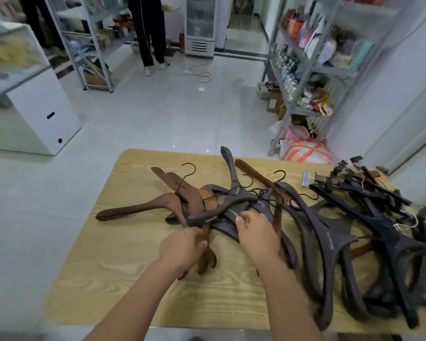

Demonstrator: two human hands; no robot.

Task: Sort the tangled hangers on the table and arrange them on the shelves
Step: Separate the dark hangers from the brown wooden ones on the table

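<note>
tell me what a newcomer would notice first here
A tangled heap of dark grey and reddish-brown wooden hangers sprawls across the pale wood-grain table, thickest at its right side. At the near middle, the left hand grips a brown wooden hanger while the right hand holds a dark grey hanger.

The floor [158, 114] is pale glossy tile, catching small spots of light. A white freezer chest [35, 114] with a glass top stands on the left. Past it a metal shelf rack [94, 45] holds blurred goods, and a person in dark trousers [148, 33] stands beside it. A white glass-door cooler [199, 25] sits at the far end, next to an open doorway [244, 20]. A cable [202, 76] lies coiled on the tiles. On the right, a second metal rack [305, 67] carries bottles and packets, with bags [303, 148] at its foot, beside a white wall [403, 94]. The table [133, 279] has a light wood-grain top.
</note>
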